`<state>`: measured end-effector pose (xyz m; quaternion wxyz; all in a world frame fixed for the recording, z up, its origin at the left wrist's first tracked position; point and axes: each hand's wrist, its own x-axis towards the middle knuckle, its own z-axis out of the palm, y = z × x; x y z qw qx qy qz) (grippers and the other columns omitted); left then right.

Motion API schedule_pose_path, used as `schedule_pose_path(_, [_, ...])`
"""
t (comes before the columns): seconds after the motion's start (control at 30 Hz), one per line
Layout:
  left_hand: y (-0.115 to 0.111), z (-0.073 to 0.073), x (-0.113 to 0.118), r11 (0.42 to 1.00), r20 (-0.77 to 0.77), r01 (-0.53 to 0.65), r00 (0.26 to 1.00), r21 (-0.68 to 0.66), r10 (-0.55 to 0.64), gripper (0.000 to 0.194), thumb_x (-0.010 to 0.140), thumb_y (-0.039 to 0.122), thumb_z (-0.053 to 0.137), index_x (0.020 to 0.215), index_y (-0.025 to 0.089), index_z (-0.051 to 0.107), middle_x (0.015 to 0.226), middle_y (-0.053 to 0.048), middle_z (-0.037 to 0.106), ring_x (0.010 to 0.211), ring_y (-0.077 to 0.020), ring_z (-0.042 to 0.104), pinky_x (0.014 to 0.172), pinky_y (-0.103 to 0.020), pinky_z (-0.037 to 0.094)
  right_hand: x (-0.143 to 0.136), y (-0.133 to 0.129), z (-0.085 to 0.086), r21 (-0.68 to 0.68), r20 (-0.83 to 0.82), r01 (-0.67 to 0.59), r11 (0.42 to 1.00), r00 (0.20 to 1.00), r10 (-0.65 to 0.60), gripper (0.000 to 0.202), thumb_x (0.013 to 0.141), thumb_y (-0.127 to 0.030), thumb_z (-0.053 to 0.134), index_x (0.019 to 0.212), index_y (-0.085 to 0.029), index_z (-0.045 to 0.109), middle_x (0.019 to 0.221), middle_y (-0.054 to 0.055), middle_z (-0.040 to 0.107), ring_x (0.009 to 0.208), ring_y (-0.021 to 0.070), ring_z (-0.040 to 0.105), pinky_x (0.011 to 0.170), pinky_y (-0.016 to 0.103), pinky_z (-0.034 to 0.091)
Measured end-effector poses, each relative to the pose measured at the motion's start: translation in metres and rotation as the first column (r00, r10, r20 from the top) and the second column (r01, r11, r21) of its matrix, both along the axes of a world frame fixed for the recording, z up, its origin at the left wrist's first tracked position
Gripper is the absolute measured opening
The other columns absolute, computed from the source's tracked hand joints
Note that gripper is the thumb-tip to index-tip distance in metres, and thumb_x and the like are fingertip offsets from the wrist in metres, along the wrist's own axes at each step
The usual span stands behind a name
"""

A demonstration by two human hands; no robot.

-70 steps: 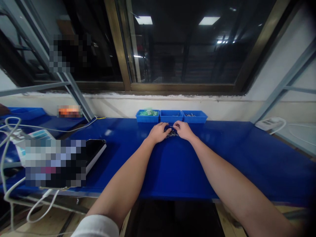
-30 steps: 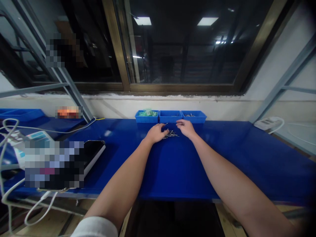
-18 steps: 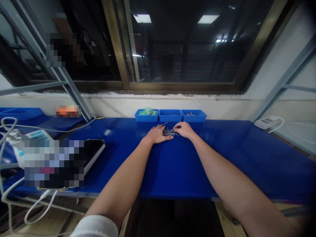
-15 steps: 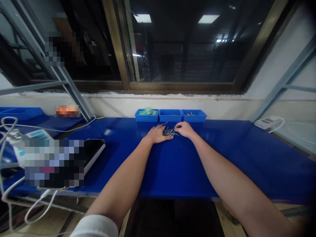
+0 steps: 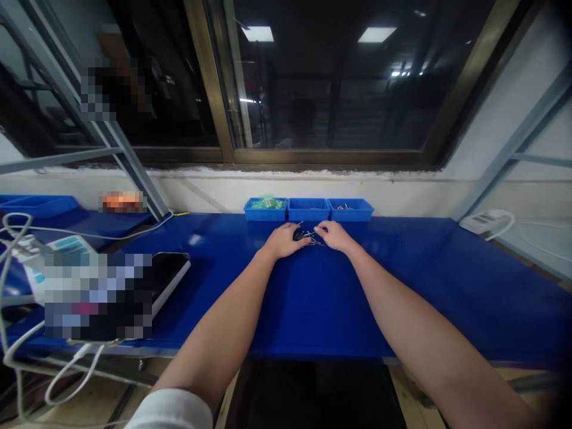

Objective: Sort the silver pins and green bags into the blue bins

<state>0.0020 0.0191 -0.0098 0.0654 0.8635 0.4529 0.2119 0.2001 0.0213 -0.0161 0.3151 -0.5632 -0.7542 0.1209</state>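
Observation:
A small pile of thin metal screws or nails (image 5: 308,238) lies on the blue table (image 5: 322,298), between my hands. My left hand (image 5: 285,240) rests at the pile's left side, its thumb and fingers apart and curved around that edge; it grips nothing that I can make out. At the right side of the pile is my right hand (image 5: 333,235), fingers pinched together at a thin metal piece. Just behind the hands stand three blue bins: the left one (image 5: 266,215) with green packets, the middle one (image 5: 308,215) and the right one (image 5: 351,216) with small metal parts.
A dark device with a pale edge (image 5: 172,274) lies at the left, with white cables (image 5: 58,396) around it. More blue trays (image 5: 40,206) stand at the far left. A white power strip (image 5: 485,221) is at the back right. Metal posts rise on both sides.
The fingers of my left hand have curled in more around the pile, and its thumb has moved slightly up and left. My right hand's fingertips have shifted slightly; some metal pieces have moved.

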Motion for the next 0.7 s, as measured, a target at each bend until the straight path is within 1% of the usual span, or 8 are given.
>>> schedule_pose_path(0.1, [-0.0011, 0.0029, 0.0015, 0.996, 0.065, 0.038, 0.997, 0.076, -0.043, 0.05, 0.082, 0.055, 0.04, 0.111, 0.018, 0.058, 0.113, -0.009, 0.058, 0.105, -0.0227, 0.053, 0.09, -0.032, 0.041, -0.0026, -0.001, 0.0024, 0.021, -0.046, 0.007, 1.0, 0.999, -0.006, 0.03, 0.083, -0.037, 0.044, 0.072, -0.016, 0.062, 0.068, 0.003, 0.063, 0.064, 0.0138, 0.054, 0.061, 0.024, 0.037])
schedule_pose_path(0.23, [-0.0012, 0.0046, 0.0035, 0.986, 0.099, 0.12, 0.986, 0.114, -0.131, 0.032, 0.085, 0.041, 0.041, 0.095, 0.019, 0.063, 0.097, -0.006, 0.062, 0.091, -0.0177, 0.058, 0.085, -0.029, 0.043, -0.0064, -0.0027, 0.0052, 0.032, -0.176, -0.053, 0.998, 0.983, 0.058, 0.03, 0.081, -0.037, 0.047, 0.065, -0.015, 0.059, 0.064, 0.002, 0.061, 0.06, 0.0125, 0.053, 0.061, 0.024, 0.038])
schedule_pose_path(0.3, [-0.0003, 0.0044, 0.0038, 0.98, 0.116, 0.14, 0.981, 0.142, -0.157, 0.03, 0.086, 0.037, 0.041, 0.09, 0.019, 0.064, 0.092, -0.005, 0.062, 0.087, -0.0166, 0.058, 0.082, -0.028, 0.043, -0.008, -0.0038, 0.0062, 0.013, -0.32, -0.111, 0.994, 0.941, 0.109, 0.025, 0.078, -0.037, 0.051, 0.068, -0.015, 0.059, 0.062, 0.002, 0.061, 0.06, 0.0125, 0.054, 0.061, 0.025, 0.04])
schedule_pose_path(0.37, [0.0007, 0.0042, 0.0039, 0.975, 0.132, 0.144, 0.977, 0.171, -0.168, 0.029, 0.087, 0.035, 0.041, 0.088, 0.018, 0.064, 0.089, -0.005, 0.062, 0.084, -0.0164, 0.058, 0.08, -0.028, 0.044, -0.0089, -0.0052, 0.0073, -0.013, -0.484, -0.171, 0.985, 0.864, 0.143, 0.022, 0.073, -0.037, 0.057, 0.075, -0.015, 0.06, 0.062, 0.001, 0.061, 0.059, 0.0126, 0.055, 0.059, 0.025, 0.041])
schedule_pose_path(0.43, [0.0011, 0.0042, 0.004, 0.972, 0.145, 0.145, 0.974, 0.184, -0.173, 0.028, 0.086, 0.034, 0.041, 0.086, 0.018, 0.064, 0.087, -0.005, 0.062, 0.083, -0.0164, 0.058, 0.078, -0.028, 0.044, -0.009, -0.0064, 0.0085, -0.038, -0.595, -0.206, 0.978, 0.791, 0.143, 0.025, 0.068, -0.037, 0.062, 0.077, -0.015, 0.061, 0.062, 0.001, 0.061, 0.057, 0.0122, 0.054, 0.056, 0.024, 0.041])
schedule_pose_path(0.5, [0.0007, 0.0046, 0.0043, 0.972, 0.159, 0.152, 0.97, 0.181, -0.181, 0.028, 0.086, 0.034, 0.042, 0.084, 0.017, 0.064, 0.086, -0.005, 0.062, 0.082, -0.0163, 0.058, 0.077, -0.028, 0.044, -0.0081, -0.0068, 0.0092, -0.062, -0.645, -0.221, 0.973, 0.753, 0.13, 0.026, 0.064, -0.038, 0.065, 0.074, -0.015, 0.062, 0.062, 0.002, 0.062, 0.053, 0.0111, 0.052, 0.052, 0.023, 0.038])
schedule_pose_path(0.6, [-0.0013, 0.0053, 0.0046, 0.975, 0.178, 0.154, 0.967, 0.161, -0.182, 0.029, 0.085, 0.038, 0.043, 0.085, 0.018, 0.065, 0.086, -0.005, 0.063, 0.082, -0.0165, 0.058, 0.078, -0.028, 0.044, -0.0056, -0.0054, 0.0084, -0.069, -0.69, -0.225, 0.972, 0.715, 0.117, 0.025, 0.064, -0.039, 0.065, 0.068, -0.014, 0.063, 0.058, 0.002, 0.062, 0.05, 0.0102, 0.05, 0.048, 0.022, 0.035])
schedule_pose_path(0.7, [-0.0024, 0.0049, 0.0039, 0.983, 0.212, 0.114, 0.967, 0.145, -0.144, 0.034, 0.084, 0.045, 0.044, 0.092, 0.018, 0.064, 0.093, -0.005, 0.063, 0.086, -0.0177, 0.059, 0.081, -0.03, 0.044, -0.0024, -0.0023, 0.0056, -0.062, -0.708, -0.165, 0.984, 0.703, 0.073, 0.028, 0.066, -0.042, 0.062, 0.059, -0.015, 0.061, 0.049, 0.001, 0.057, 0.046, 0.0103, 0.049, 0.046, 0.023, 0.035])
